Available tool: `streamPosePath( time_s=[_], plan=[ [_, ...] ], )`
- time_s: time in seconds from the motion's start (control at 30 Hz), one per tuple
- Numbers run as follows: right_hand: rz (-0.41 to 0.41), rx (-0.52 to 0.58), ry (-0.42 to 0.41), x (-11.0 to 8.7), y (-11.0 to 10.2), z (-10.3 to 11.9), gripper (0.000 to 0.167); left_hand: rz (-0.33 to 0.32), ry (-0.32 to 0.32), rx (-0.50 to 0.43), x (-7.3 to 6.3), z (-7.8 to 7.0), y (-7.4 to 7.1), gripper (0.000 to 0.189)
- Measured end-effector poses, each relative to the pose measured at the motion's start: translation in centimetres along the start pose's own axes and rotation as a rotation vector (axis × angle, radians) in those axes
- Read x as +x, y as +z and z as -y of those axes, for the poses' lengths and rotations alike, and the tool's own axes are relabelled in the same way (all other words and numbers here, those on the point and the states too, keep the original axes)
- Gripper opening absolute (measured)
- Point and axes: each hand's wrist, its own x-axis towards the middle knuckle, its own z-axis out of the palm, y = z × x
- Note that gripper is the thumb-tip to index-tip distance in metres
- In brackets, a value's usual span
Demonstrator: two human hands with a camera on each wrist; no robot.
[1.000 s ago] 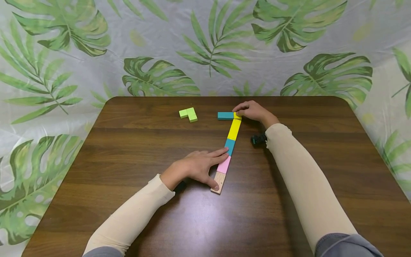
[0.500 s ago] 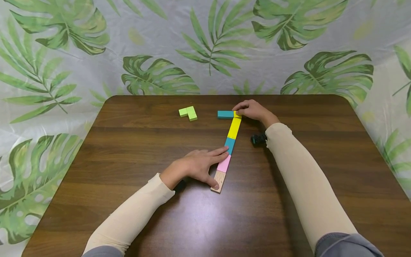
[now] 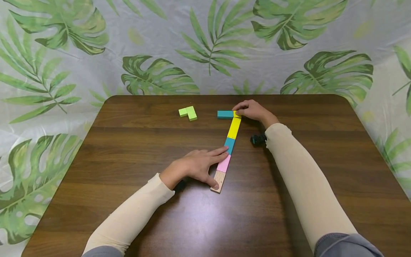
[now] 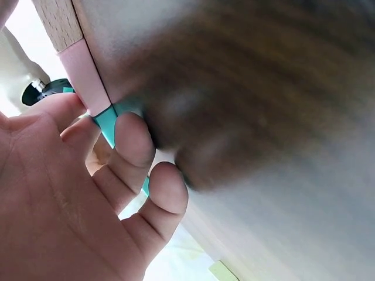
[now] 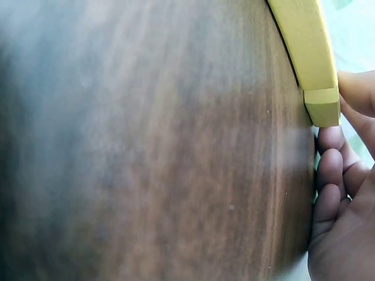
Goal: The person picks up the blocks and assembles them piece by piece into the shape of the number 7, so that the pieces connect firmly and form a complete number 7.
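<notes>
Several blocks (image 3: 229,144) lay in a bent line on the counter (image 3: 128,142).
From my remote seat I saw the left hand (image 3: 201,165) spread wide, its thumb on the bare-wood block (image 3: 220,177) and two fingertips near the seam of the lower blue block (image 3: 230,142) and the pink block (image 3: 223,164), while the right hand (image 3: 254,109), its fingers narrowed, pinched the small yellow block (image 3: 236,114) at the corner, between the upper blue block (image 3: 225,114) and the long yellow block (image 3: 234,128).
</notes>
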Motion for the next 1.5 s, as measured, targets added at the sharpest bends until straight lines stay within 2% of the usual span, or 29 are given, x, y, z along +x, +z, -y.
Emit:
streamPosePath(
  time_s=[0.8,1.37,1.5],
  plan=[
    [0.008,0.018,0.022,0.09,-0.23,-0.47,0.037,0.027,-0.002,0.003,0.13,-0.02,-0.13,0.105],
    [0.018,0.052,0.024,-0.11,-0.23,-0.42,0.038,0.015,0.013,-0.045,0.20,0.32,-0.10,0.103],
    [0.013,0.045,0.018,-0.17,-0.25,-0.35,0.038,-0.012,0.032,-0.112,-0.13,0.71,-0.22,0.100]
  ],
)
